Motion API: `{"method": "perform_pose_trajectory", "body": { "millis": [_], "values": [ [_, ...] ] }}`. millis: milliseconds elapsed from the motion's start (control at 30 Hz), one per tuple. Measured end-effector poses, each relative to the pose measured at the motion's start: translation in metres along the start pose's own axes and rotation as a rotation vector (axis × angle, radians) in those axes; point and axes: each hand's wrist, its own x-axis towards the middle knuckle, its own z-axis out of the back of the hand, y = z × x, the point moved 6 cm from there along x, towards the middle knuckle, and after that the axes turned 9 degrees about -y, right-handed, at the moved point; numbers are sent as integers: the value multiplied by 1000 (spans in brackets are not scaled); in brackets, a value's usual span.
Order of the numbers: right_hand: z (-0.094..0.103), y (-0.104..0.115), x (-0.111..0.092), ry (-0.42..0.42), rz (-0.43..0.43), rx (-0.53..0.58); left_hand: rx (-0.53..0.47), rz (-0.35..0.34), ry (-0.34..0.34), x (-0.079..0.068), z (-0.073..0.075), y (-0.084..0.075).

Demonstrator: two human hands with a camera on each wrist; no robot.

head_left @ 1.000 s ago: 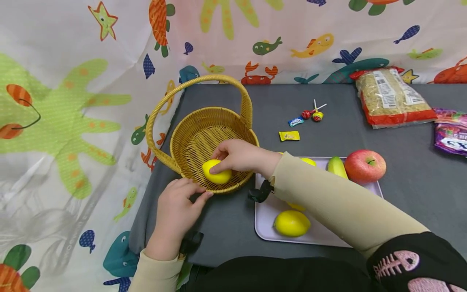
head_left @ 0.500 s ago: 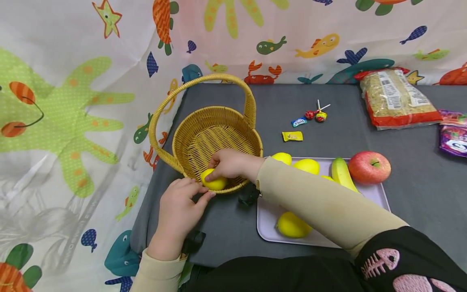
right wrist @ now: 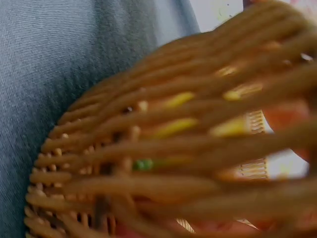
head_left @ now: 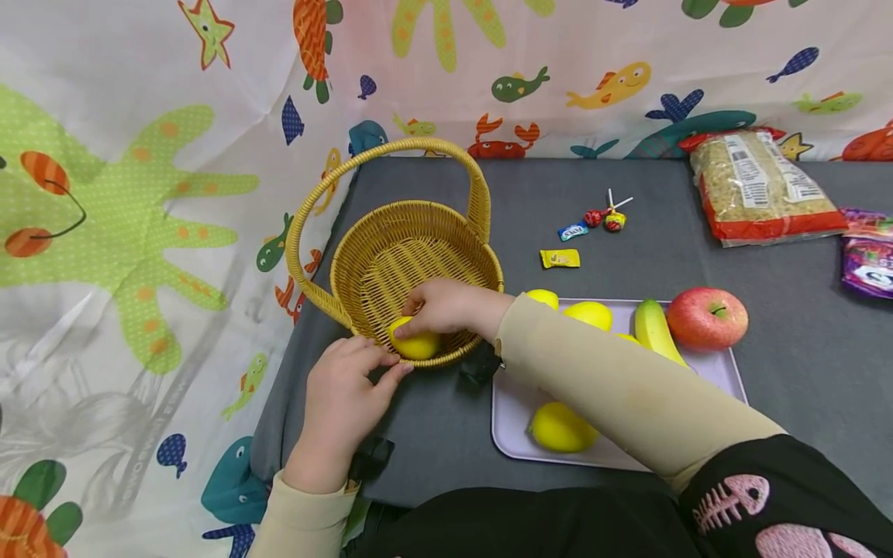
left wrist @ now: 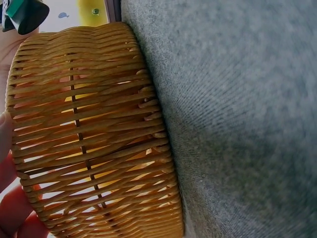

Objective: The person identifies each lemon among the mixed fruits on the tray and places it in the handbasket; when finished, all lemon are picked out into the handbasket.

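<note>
Inside the round wicker basket (head_left: 380, 232), by its near wall, my right hand (head_left: 449, 306) grips a yellow lemon (head_left: 416, 346), thumb across its top. My left hand (head_left: 349, 403) holds the basket's near rim with fingers and thumb. The left wrist view shows the basket's woven side (left wrist: 94, 124) close up, with left-hand fingertips (left wrist: 15, 208) at its rim. In the right wrist view the weave (right wrist: 148, 188) fills most of the picture, and bits of yellow show through the gaps. The basket's tall handle (head_left: 391, 147) stands upright.
A pale tray (head_left: 512, 411) on the right holds several lemons (head_left: 563, 428), a banana (head_left: 656, 333) and a red apple (head_left: 708, 319). Behind it lie wrapped candies (head_left: 560, 258) and two lollipops (head_left: 615, 222). A bag of grain (head_left: 760, 186) and a purple packet (head_left: 868, 260) lie far right.
My right hand has lowered the lemon a little further into the basket. The right forearm has shifted left, uncovering more fruit on the tray. The left hand keeps its hold on the rim.
</note>
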Motion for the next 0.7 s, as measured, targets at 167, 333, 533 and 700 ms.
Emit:
{"method": "perform_pose_trajectory", "body": {
  "millis": [167, 333, 533, 700],
  "values": [
    [9, -1, -5, -7, -6, 2, -2, -9, -9, 1, 0, -1],
    [23, -2, -15, -42, 10, 26, -4, 0, -3, -1, -2, -1],
    [50, -2, -47, -97, 52, 129, -3, 10, -2, -1, -2, -2],
    [70, -7, -86, -110, 54, 221, -2, 9, -13, 0, -1, -2]
  ]
}}
